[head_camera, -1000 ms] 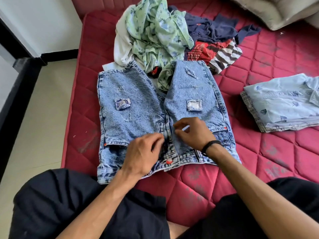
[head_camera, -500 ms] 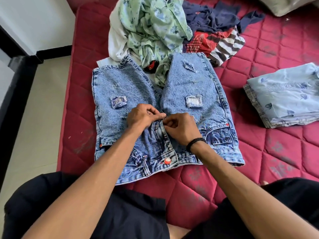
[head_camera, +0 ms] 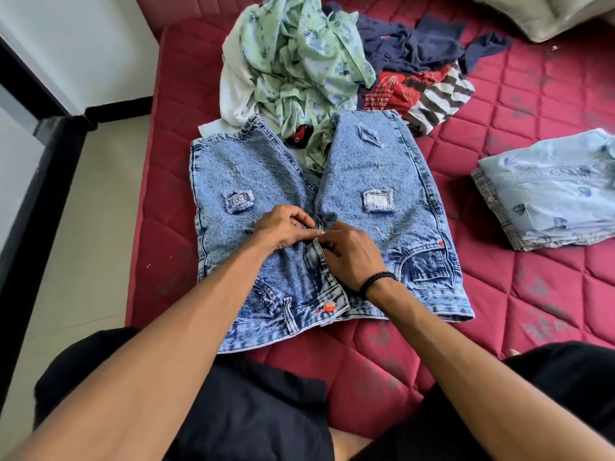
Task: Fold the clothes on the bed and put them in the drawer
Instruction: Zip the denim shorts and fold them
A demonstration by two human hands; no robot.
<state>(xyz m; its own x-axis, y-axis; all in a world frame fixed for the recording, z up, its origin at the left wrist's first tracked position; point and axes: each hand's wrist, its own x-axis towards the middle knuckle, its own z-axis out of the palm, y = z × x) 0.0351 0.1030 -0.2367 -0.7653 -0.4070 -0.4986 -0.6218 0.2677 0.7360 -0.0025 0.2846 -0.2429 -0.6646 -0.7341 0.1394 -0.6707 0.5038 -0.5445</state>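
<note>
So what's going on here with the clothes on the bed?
A person is working on a pair of denim shorts spread flat on the red mattress. The left hand and the right hand both pinch the fly area, seemingly closing it before folding. An unfolded heap of clothes lies beyond, and a folded stack sits to the right. No drawer is visible.

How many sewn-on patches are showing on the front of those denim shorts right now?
2. A blue-purple square patch sits on the left leg of the light blue acid-wash denim shorts; a pale frayed square patch sits on the right leg. The hands may hide others.
</note>
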